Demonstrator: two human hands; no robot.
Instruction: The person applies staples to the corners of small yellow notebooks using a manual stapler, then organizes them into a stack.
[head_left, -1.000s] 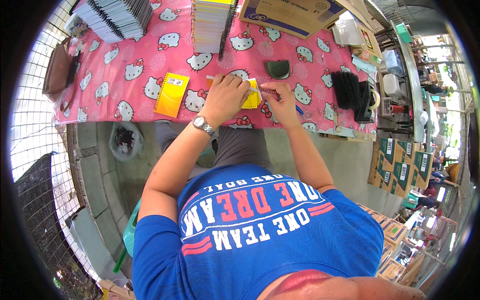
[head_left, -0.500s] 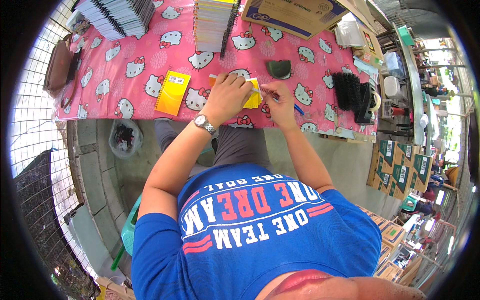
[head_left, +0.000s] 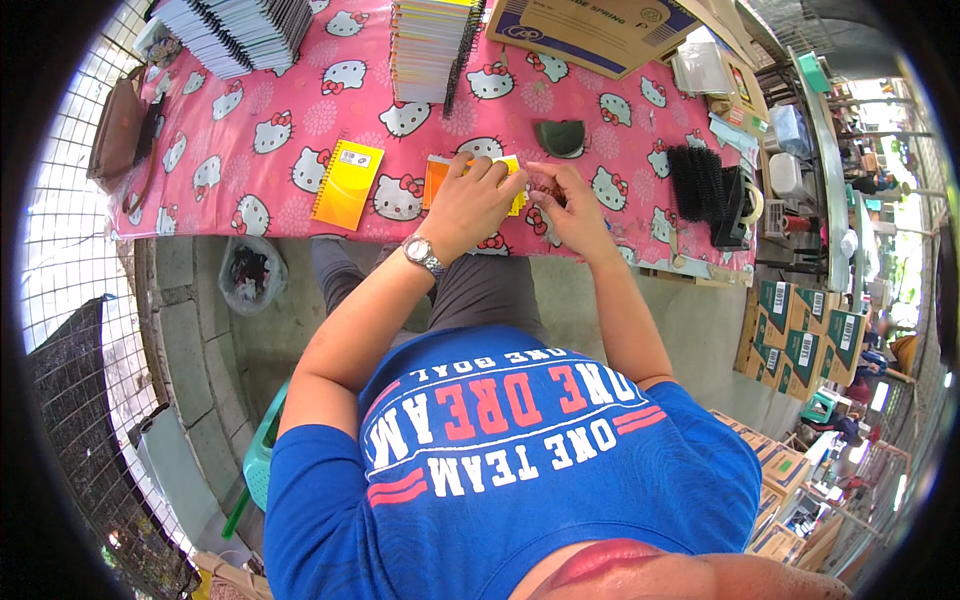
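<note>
My left hand [head_left: 468, 205], with a metal watch at its wrist, presses bent fingers over a small orange and yellow notebook [head_left: 436, 182] near the table's front edge. Much of that notebook is hidden under the hand. At its right side my right hand [head_left: 578, 215] has thumb and fingers curled toward each other. Something thin and dark red shows between them, too small to name surely. To the left lies another yellow spiral notebook [head_left: 345, 190], flat, its coil along the left side. A dark green half-round object [head_left: 562, 138] sits just beyond my right hand.
A pink patterned cover [head_left: 270, 185] spreads over the table. Spiral notebooks stand stacked at the back left [head_left: 235, 40] and back centre [head_left: 420, 55], beside a cardboard box [head_left: 580, 35]. Black coils [head_left: 695, 185] and a tape dispenser [head_left: 733, 210] lie right. A brown bag [head_left: 117, 125] rests left.
My right hand has turned and shifted slightly right; the blue pen-like object beneath it no longer shows. My left hand has slid a little right and down, baring more of the notebook's orange part.
</note>
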